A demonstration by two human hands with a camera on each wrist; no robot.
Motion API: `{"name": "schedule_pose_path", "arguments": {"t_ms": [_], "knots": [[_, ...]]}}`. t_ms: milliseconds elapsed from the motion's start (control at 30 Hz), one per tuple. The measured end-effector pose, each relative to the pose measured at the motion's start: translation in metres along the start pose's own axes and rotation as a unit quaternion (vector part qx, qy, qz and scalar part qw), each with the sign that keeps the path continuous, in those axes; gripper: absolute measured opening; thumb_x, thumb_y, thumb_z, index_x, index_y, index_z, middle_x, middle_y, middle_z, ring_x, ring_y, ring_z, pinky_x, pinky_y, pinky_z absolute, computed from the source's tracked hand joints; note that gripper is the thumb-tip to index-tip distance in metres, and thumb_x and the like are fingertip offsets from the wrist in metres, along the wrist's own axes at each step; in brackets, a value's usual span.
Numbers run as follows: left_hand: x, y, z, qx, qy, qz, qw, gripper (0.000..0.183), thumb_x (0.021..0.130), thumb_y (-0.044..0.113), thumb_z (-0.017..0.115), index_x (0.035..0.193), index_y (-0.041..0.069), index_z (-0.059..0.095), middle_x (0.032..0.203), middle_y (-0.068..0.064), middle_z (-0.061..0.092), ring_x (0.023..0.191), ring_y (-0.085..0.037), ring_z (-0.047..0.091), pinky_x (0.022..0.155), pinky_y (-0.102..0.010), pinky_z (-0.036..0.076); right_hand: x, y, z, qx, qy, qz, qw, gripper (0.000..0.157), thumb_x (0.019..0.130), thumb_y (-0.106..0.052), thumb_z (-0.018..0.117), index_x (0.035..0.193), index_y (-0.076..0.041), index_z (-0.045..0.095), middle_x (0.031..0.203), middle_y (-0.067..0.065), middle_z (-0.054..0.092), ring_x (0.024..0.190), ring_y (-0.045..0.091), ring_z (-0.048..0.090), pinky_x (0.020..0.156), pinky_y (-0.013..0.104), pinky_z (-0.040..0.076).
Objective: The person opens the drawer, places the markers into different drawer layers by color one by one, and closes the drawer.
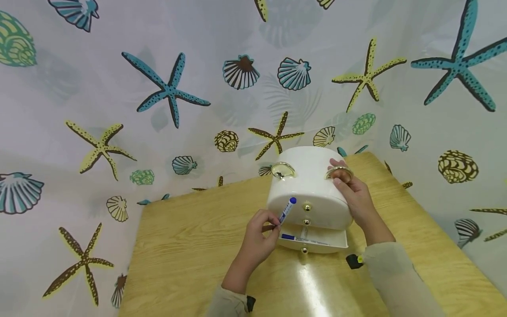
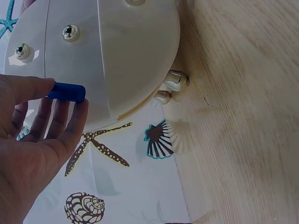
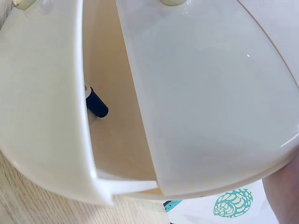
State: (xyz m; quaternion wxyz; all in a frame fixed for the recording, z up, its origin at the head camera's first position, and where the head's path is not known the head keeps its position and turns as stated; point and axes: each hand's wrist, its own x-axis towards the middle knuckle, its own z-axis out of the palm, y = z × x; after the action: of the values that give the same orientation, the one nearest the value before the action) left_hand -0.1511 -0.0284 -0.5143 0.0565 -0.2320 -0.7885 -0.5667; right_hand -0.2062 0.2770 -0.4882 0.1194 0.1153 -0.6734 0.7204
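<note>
A white rounded drawer box with gold knobs and two gold rings stands on the wooden table. Its lowest drawer is pulled out. Inside lies a marker with a dark blue cap; that cap also shows through the gap in the right wrist view. My left hand pinches a white marker with blue ends before the box front, above the drawer's left side. In the left wrist view, its blue end sits between thumb and fingertips. My right hand holds the box at its right gold ring.
The wooden table extends on both sides of the box. Behind it hangs a pale curtain printed with starfish and shells. A small black object with a yellow spot is by the right sleeve. Gold feet support the box.
</note>
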Motion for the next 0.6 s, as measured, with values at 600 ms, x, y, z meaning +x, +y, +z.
{"name": "schedule_pose_path", "arguments": {"t_ms": [600], "knots": [[0.002, -0.007, 0.014, 0.001, -0.012, 0.033, 0.9994, 0.027, 0.089, -0.020, 0.066, 0.089, 0.007, 0.063, 0.107, -0.008, 0.066, 0.104, -0.024, 0.068, 0.089, -0.034, 0.065, -0.001, 0.000, -0.001, -0.020, 0.001, 0.002, 1.000, 0.021, 0.111, -0.020, 0.058, 0.120, -0.005, 0.070, 0.167, -0.002, 0.047, 0.167, 0.016, 0.012, 0.136, 0.031, 0.004]]}}
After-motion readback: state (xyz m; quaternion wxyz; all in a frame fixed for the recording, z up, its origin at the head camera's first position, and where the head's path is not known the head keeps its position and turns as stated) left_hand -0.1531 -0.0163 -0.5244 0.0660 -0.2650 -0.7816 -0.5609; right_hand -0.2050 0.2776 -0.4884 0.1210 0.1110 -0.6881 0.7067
